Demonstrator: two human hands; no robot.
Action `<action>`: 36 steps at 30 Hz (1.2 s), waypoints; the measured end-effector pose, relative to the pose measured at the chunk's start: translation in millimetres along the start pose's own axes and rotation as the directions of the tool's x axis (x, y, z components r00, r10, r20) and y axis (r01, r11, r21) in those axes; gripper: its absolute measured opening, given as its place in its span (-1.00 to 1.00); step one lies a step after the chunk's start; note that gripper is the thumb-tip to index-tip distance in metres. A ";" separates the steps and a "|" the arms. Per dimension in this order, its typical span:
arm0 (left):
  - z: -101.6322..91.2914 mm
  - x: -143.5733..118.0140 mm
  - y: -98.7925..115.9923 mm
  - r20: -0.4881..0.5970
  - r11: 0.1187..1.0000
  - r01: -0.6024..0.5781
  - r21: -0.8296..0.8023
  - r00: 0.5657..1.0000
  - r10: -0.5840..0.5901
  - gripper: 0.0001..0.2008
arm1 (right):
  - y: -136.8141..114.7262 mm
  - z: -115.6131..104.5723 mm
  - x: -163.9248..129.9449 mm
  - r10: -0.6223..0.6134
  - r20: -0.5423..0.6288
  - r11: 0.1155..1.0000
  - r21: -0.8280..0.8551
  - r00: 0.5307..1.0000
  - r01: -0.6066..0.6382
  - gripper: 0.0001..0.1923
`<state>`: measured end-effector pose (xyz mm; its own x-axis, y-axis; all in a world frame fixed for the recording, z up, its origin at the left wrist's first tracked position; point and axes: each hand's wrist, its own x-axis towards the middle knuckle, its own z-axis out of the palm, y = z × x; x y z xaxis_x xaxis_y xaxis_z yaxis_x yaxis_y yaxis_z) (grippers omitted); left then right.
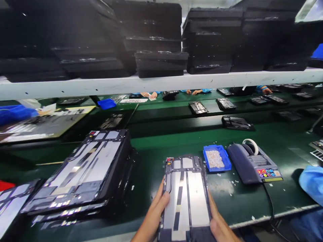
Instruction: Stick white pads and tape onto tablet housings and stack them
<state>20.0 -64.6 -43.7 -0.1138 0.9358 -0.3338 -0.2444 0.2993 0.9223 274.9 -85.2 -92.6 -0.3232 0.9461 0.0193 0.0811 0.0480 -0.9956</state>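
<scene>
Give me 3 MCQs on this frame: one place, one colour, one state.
1. Where is the small parts tray?
A. right of the held panel
B. on the shelf
C. on the stack

2. Its colour?
A. red
B. blue
C. yellow

3. How is the panel held?
A. left hand only
B. lying untouched
C. by both hands

Key: 1 A, it sits between the panel and the tape dispenser. 2 B, its walls are blue. 3 C, the left hand and right hand grip its side edges.

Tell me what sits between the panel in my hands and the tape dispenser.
In the head view, a blue tray of small white pieces sits between the panel and the tape dispenser.
</scene>
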 end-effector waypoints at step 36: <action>11.5 44.2 75.2 -0.101 0.817 -0.431 0.382 0.860 0.501 -0.85 | -139.6 41.5 174.0 -0.231 0.159 0.850 -0.447 0.960 0.279 -0.92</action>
<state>7.7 1.5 13.2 -0.3176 0.9354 0.1552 0.2172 -0.0875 0.9722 168.2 59.4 45.9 -0.4789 0.8461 0.2340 0.4006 0.4478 -0.7994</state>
